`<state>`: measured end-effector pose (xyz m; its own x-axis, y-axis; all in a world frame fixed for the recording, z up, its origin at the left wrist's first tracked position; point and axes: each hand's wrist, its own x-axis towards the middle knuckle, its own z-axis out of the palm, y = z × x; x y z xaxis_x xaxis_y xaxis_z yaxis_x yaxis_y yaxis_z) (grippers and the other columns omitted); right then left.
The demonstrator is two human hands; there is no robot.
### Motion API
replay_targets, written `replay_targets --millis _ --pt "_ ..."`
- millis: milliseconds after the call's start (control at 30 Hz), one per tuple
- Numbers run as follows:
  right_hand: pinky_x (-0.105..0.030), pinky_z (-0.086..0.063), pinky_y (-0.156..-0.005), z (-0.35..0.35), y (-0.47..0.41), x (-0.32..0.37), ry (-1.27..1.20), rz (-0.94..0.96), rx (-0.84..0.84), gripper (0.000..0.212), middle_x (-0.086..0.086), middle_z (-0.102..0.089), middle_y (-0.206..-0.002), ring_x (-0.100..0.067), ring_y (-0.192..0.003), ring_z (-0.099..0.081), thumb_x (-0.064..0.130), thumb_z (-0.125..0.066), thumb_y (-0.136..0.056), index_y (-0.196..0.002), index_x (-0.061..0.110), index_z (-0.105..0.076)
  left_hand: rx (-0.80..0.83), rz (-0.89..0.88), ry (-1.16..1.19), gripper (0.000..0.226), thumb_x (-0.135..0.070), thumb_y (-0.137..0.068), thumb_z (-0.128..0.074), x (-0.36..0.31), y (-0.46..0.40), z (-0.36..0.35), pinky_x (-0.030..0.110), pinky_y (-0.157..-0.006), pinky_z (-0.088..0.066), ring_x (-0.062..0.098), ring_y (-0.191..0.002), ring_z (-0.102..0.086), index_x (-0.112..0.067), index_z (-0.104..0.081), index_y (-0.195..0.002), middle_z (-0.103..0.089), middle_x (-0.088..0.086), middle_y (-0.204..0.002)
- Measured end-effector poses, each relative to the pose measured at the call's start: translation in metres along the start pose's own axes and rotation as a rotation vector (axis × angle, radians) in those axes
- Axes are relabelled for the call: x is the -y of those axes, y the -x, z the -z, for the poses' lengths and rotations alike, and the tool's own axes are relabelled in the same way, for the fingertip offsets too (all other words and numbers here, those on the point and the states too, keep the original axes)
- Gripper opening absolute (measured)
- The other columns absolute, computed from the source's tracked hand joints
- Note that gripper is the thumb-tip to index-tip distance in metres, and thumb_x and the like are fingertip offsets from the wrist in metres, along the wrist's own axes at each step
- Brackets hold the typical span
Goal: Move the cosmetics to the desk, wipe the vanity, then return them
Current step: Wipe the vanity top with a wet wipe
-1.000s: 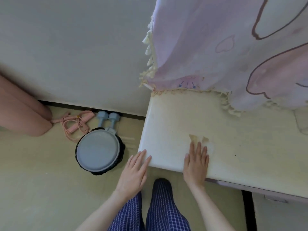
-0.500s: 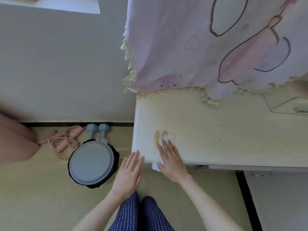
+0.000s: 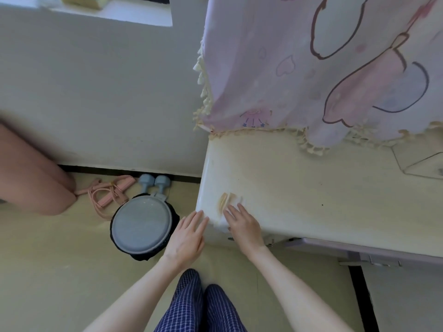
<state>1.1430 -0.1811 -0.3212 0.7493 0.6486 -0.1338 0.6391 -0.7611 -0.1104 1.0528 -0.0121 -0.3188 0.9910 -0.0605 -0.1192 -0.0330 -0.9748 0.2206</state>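
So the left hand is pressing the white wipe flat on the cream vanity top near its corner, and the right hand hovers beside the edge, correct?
Hands are swapped. The head view shows the right hand pressing the white wipe flat on the cream vanity top near its corner, while the left hand hovers beside the edge.

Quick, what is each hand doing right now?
Left hand: open, holding nothing.
Right hand: open, fingers flat, pressing the wipe on the vanity.
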Motion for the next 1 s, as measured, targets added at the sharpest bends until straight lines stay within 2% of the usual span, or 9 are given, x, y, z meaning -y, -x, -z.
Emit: replay_targets --millis 200,300,367,433,533,600,700,833,1000 --pt "-0.027 -0.047 -0.055 -0.007 -0.011 0.058 -0.054 0.140 -0.152 0.035 -0.005 -0.066 -0.081 -0.022 -0.077 -0.060 0.005 -0.085 -0.050 -0.079 0.009 -0.067 -0.064 0.121 0.017 0.050 -0.020 -0.074 -0.037 0.012 0.045 0.010 0.044 -0.089 -0.048 0.030 -0.113 -0.057 -0.008 -0.060 -0.117 -0.060 0.014 -0.122" --pt "-0.026 -0.050 -0.059 -0.012 -0.009 0.090 -0.168 0.162 -0.203 0.030 -0.005 -0.066 -0.084 -0.021 -0.080 -0.061 0.002 -0.082 -0.054 -0.078 0.007 -0.066 -0.072 0.188 0.025 0.052 -0.015 -0.066 -0.065 0.033 0.071 0.013 0.046 -0.088 -0.048 0.030 -0.111 -0.058 -0.008 -0.059 -0.117 -0.060 0.015 -0.121" --pt "-0.027 -0.049 -0.062 -0.012 -0.005 0.109 -0.305 0.115 -0.209 0.024 -0.004 -0.066 -0.083 -0.021 -0.079 -0.062 -0.001 -0.075 -0.061 -0.081 0.008 -0.064 -0.056 0.233 0.007 0.048 -0.017 -0.069 -0.063 0.048 0.087 0.014 0.045 -0.087 -0.049 0.030 -0.110 -0.059 -0.008 -0.061 -0.116 -0.060 0.015 -0.121" --pt "-0.028 -0.044 -0.058 -0.007 -0.004 0.129 -0.465 -0.065 -0.086 0.014 -0.004 -0.064 -0.084 -0.022 -0.076 -0.058 0.004 -0.062 -0.080 -0.092 0.009 -0.060 -0.001 0.278 -0.012 0.047 -0.024 -0.075 -0.042 0.064 0.101 0.015 0.044 -0.087 -0.050 0.030 -0.109 -0.060 -0.009 -0.063 -0.114 -0.061 0.016 -0.120" --pt "-0.030 -0.032 -0.052 -0.013 -0.007 0.157 -0.742 -0.436 0.142 0.007 -0.007 -0.058 -0.084 -0.022 -0.073 -0.050 0.012 -0.049 -0.090 -0.096 0.009 -0.052 0.059 0.279 -0.012 0.051 -0.027 -0.075 -0.034 0.089 0.122 0.010 0.043 -0.086 -0.051 0.030 -0.107 -0.060 -0.008 -0.064 -0.112 -0.062 0.016 -0.119" --pt "-0.029 -0.042 -0.060 -0.021 -0.011 0.174 -0.988 -0.651 0.224 0.006 -0.011 -0.059 -0.090 -0.024 -0.077 -0.053 0.008 -0.050 -0.085 -0.091 0.009 -0.051 0.073 0.252 -0.016 0.051 -0.028 -0.075 -0.034 0.108 0.133 0.010 0.042 -0.084 -0.052 0.029 -0.106 -0.061 -0.009 -0.066 -0.110 -0.063 0.015 -0.117" --pt "-0.044 -0.055 -0.077 -0.037 -0.013 0.205 -1.372 -0.895 0.277 0.016 -0.016 -0.063 -0.104 -0.032 -0.092 -0.062 0.005 -0.048 -0.083 -0.095 0.013 -0.054 0.103 0.190 -0.027 0.051 -0.028 -0.074 -0.034 0.142 0.148 0.014 0.039 -0.081 -0.054 0.027 -0.103 -0.063 -0.010 -0.068 -0.107 -0.065 0.014 -0.114" --pt "-0.036 -0.052 -0.070 -0.045 -0.007 0.266 -1.870 -1.125 0.163 0.022 -0.015 -0.061 -0.101 -0.026 -0.088 -0.060 0.002 -0.041 -0.091 -0.109 0.006 -0.052 0.153 0.050 -0.052 0.050 -0.027 -0.071 -0.035 0.198 0.174 0.017 0.036 -0.080 -0.054 0.026 -0.101 -0.064 -0.011 -0.067 -0.106 -0.066 0.012 -0.111" --pt "-0.036 -0.049 -0.065 -0.043 0.011 0.342 -2.141 -1.244 -0.030 0.016 -0.015 -0.059 -0.093 -0.027 -0.081 -0.059 -0.001 -0.038 -0.093 -0.103 0.003 -0.051 0.163 -0.095 -0.073 0.050 -0.022 -0.064 -0.064 0.258 0.210 0.021 0.037 -0.083 -0.053 0.028 -0.105 -0.062 -0.009 -0.063 -0.112 -0.064 0.013 -0.114"
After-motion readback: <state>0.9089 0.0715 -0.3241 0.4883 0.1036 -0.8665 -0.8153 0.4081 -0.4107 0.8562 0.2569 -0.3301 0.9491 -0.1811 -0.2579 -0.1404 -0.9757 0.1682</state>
